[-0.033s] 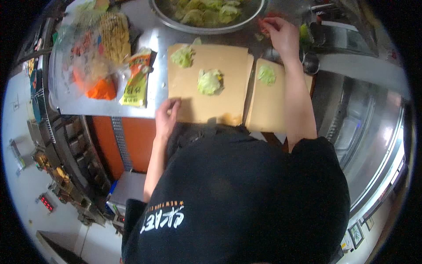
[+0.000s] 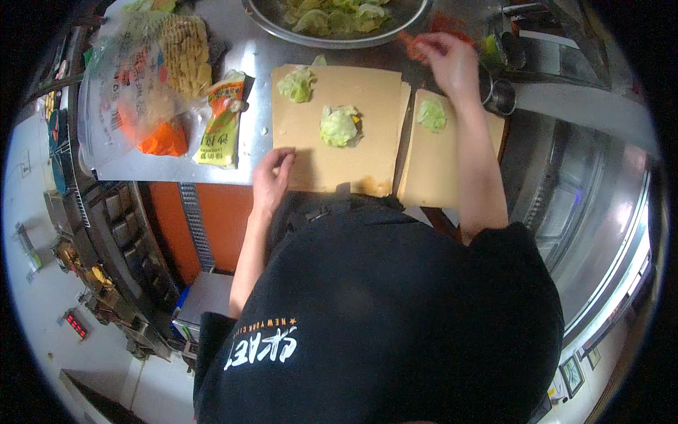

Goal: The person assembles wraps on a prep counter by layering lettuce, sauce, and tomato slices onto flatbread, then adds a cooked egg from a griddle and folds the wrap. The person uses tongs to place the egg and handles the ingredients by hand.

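My right hand [image 2: 450, 67] is closed in a pinch on orange-red shreds [image 2: 412, 46], which look like carrot, just below the bowl's right side. Behind that hand lies a red-orange heap [image 2: 450, 27]. My left hand [image 2: 272, 182] rests at the left edge of the brown paper sheets [image 2: 304, 166], fingers curled together; what they grip, if anything, is hidden. On these sheets sit a middle pile of lettuce [image 2: 339, 126], with a yellow bit showing at its edge, and another lettuce piece [image 2: 296, 85] at the upper left. More lettuce [image 2: 431, 114] lies on a second brown sheet [image 2: 427, 169] to the right.
A steel bowl [image 2: 282, 32] of torn lettuce stands at the far side. On the left lie a clear plastic bag [image 2: 123, 78], pale noodle-like food [image 2: 185, 60], an orange bag [image 2: 164, 139] and a green-yellow sauce packet [image 2: 220, 127]. A round metal container [image 2: 501, 97] stands right of my right forearm.
My right hand has moved slightly left from beside the red-orange heap, and the shreds now stick out from its fingers. My left hand stays at the paper's edge. The view shifts slightly.
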